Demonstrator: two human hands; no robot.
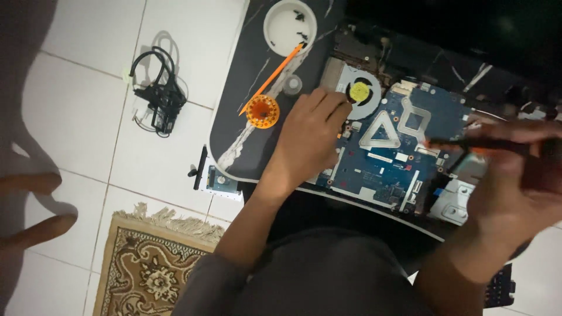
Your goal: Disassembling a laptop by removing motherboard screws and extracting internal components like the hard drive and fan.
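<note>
The opened laptop (404,146) lies on the dark marble-patterned desk (234,134), its blue circuit board (386,158) and round cooling fan (360,93) exposed. The left hand (307,140) rests flat on the board's left edge, fingers loosely spread, fingertips touching the fan housing. The right hand (515,181) is closed around a dark-handled screwdriver (468,143), blurred, its tip over the board's right side. The board looks thin, stiff and fragile; judged best held by its edges. A white round bowl (290,23) holds a few small dark screws (301,17); an orange pry tool (272,76) leans against it.
</note>
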